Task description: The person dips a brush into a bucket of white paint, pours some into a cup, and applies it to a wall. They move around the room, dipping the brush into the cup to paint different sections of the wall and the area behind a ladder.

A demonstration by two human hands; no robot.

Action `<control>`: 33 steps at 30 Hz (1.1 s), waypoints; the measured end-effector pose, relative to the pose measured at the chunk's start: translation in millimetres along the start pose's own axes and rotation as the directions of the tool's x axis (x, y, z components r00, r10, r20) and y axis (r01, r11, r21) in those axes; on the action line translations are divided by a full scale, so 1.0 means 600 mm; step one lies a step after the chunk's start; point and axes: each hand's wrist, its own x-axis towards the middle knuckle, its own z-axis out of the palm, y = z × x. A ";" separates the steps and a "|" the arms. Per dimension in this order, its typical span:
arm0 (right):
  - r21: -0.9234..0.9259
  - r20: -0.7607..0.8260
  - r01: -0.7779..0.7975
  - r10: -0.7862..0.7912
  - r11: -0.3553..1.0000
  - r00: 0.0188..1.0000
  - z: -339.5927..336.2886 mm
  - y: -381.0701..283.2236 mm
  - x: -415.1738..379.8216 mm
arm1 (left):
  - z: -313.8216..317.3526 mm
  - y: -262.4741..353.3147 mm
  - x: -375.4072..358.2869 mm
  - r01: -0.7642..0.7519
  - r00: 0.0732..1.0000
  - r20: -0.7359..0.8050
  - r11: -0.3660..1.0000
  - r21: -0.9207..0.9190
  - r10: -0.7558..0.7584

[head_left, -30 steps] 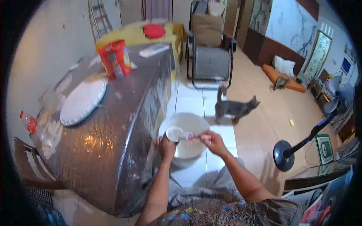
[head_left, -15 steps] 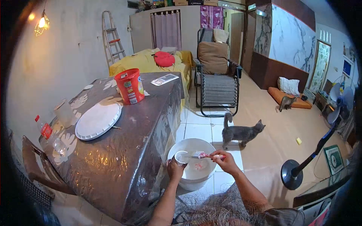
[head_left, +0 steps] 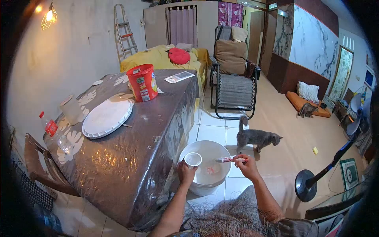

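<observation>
My left hand (head_left: pixel 186 173) is wrapped around a small white cup (head_left: pixel 193 159), its mouth facing up, over the left rim of a white bucket (head_left: pixel 204 191). Between the fingers of my right hand (head_left: pixel 248 167) is a flat-bladed tool (head_left: pixel 227 160) with a red-and-white handle. Its grey blade points left across the bucket, apart from the cup. Inside the bucket is a whitish coating, with a pinkish-red patch near the bottom. The bucket stands on white floor tiles beside the table.
A covered table (head_left: pixel 158 130) at left bears a white lid (head_left: pixel 108 117), a red tub (head_left: pixel 143 83) and a plastic bottle (head_left: pixel 57 133). A grey cat (head_left: pixel 256 137) stands just beyond the bucket. Further off are a reclining chair (head_left: pixel 235 91) and, at right, a standing fan (head_left: pixel 306 185).
The tool has drawn back rightward from the cup, and the cup has gone from tilted to more upright. The cat has lowered its head. The view has shifted slightly.
</observation>
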 end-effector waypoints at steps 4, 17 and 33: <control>-0.254 0.092 -0.067 0.093 0.965 0.991 0.028 0.005 0.017 | 0.004 -0.004 -0.002 0.030 1.000 -0.007 0.995 -0.093 -0.031; -0.583 0.800 0.634 0.220 0.509 0.559 0.229 0.298 0.128 | 0.006 -0.005 -0.003 -0.093 0.986 -0.142 0.995 -0.034 0.087; -0.392 0.471 0.150 0.058 0.908 0.880 0.088 0.105 0.104 | 0.008 -0.010 -0.003 -0.055 0.994 -0.100 0.995 -0.079 0.047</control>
